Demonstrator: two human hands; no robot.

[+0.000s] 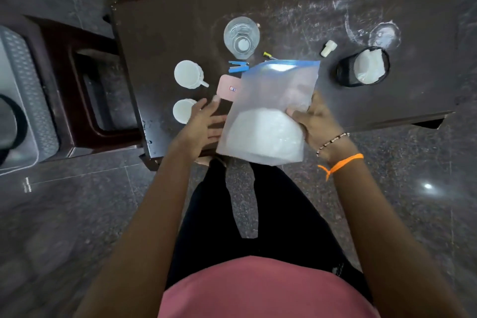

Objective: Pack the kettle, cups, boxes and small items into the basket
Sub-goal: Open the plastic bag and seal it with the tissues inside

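My right hand [313, 121] grips the right edge of a clear zip bag [271, 100] with a blue seal, and a white lump sits in the bag's lower half. My left hand [204, 124] lies flat at the bag's left edge, fingers spread, holding nothing. Two white cups [188, 73] [182, 110] stand on the dark table [167, 33] to the left. A pink box [228, 89] lies partly under the bag. A grey basket [25, 90] rests on a stool at the far left, with a dark round object inside it.
Stacked clear glasses [241, 37] stand at the back. A blue stapler [238, 66], a yellow small item [267, 55] and a white cap [328, 48] lie near the bag. A black mesh holder [362, 67] with white plastic inside stands at the right. A brown stool [85, 77] adjoins the table's left edge.
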